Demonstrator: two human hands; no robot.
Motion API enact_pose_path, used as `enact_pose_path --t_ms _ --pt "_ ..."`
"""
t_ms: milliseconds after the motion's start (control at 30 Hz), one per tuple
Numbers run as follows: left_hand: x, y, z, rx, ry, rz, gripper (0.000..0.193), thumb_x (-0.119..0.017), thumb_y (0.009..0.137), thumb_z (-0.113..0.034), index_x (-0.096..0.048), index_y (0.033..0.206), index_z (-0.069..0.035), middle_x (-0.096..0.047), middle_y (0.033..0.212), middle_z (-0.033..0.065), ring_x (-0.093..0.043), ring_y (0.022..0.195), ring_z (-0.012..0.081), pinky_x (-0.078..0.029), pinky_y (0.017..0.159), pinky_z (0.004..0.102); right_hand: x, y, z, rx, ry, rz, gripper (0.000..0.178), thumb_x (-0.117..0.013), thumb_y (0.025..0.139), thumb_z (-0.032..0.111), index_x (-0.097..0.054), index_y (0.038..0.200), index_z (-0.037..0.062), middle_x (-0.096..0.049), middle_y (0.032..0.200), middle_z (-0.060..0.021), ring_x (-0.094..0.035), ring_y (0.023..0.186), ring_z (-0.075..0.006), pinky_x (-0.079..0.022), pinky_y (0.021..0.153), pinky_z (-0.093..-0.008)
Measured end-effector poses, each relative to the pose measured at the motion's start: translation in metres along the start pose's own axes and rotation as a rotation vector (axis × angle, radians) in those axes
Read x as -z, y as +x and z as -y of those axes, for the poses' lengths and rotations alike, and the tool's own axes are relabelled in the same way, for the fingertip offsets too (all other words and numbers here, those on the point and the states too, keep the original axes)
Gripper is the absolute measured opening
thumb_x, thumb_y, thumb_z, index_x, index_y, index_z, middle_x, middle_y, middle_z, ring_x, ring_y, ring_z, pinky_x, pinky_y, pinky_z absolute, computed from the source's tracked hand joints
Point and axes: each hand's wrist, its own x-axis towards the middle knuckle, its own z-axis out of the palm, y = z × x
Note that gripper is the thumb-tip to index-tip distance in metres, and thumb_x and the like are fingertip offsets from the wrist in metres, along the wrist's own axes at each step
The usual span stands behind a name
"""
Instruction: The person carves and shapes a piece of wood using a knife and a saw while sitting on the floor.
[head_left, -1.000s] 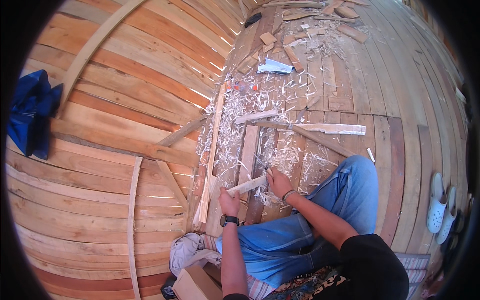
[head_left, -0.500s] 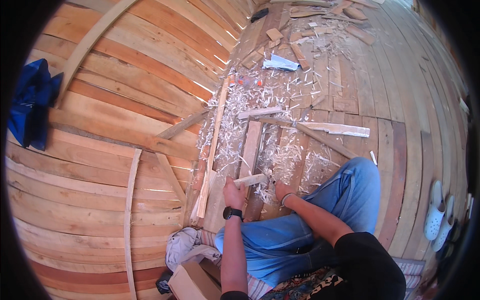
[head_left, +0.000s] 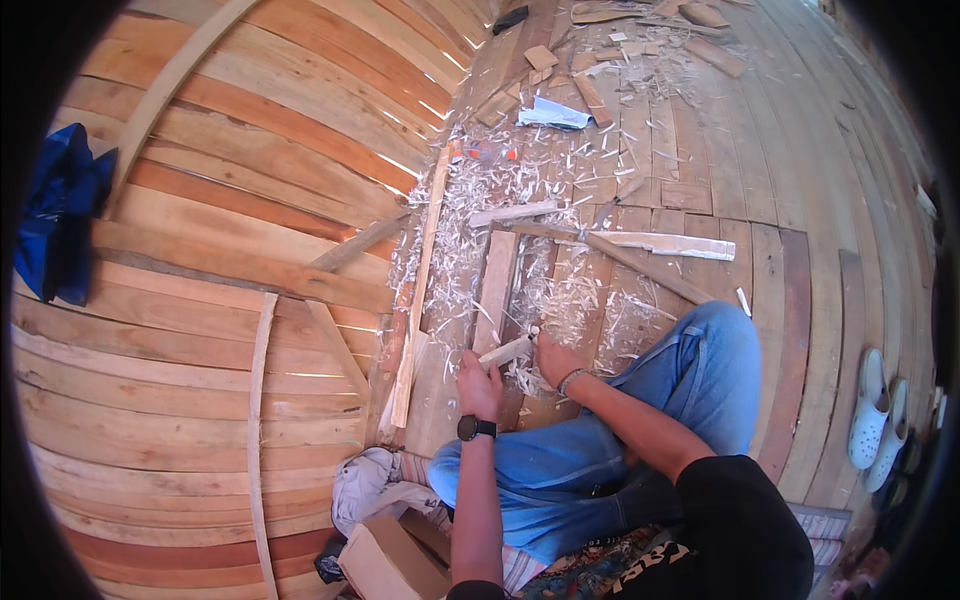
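A short pale stick of wood points up and right from my left hand, whose fingers are wrapped round its near end. My right hand is closed at the far end of the stick, on a small dark tool. Only a bit of that tool shows, too little to name its kind. Beyond both hands, a flat board lies on the floor. Curled wood shavings are strewn round it.
A long thin strip runs along the plank wall at left. Further off lie a hammer-like stick, a pale lath, a knife-like tool and wood offcuts. White clogs stand at right. A cardboard box sits near my left arm.
My right hand has moved up and left to the stick's far end. The stick has tilted more steeply upward, and my left hand has shifted slightly right. The whole view has shifted a little.
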Motion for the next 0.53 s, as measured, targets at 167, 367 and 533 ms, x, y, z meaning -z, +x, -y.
enact_pose_path --t_ms 167,367,533 --pt "-0.002 -0.003 0.005 -0.063 -0.005 -0.035 0.029 -0.068 0.08 -0.01 -0.049 0.097 0.003 -0.061 0.087 0.0269 -0.06 0.083 0.0461 -0.048 0.072 0.0515 -0.029 0.012 -0.01 -0.006 0.019 -0.027 0.025 -0.045 0.093 0.02 -0.051 0.107 0.0002 -0.068 0.092 -0.0248 -0.068 0.085 -0.0405 -0.054 0.075 -0.0486" --pt "-0.005 -0.009 -0.013 -0.054 0.013 0.026 0.026 -0.067 0.082 -0.011 -0.049 0.095 0.002 -0.061 0.089 0.026 -0.06 0.082 0.0457 -0.047 0.072 0.0518 -0.063 0.029 -0.053 -0.061 -0.023 -0.029 0.03 -0.049 0.091 0.025 -0.048 0.11 0.0012 -0.068 0.092 -0.0259 -0.068 0.086 -0.0387 -0.054 0.075 -0.0493" --pt "-0.015 -0.035 0.017 -0.092 -0.007 -0.001 0.026 -0.065 0.087 -0.018 -0.047 0.098 -0.002 -0.058 0.094 0.0255 -0.059 0.084 0.0466 -0.047 0.069 0.0548 0.03 -0.013 0.014 -0.033 0.073 -0.014 0.042 -0.059 0.087 0.026 -0.043 0.12 0.004 -0.067 0.1 -0.0256 -0.067 0.09 -0.0437 -0.054 0.081 -0.0459"
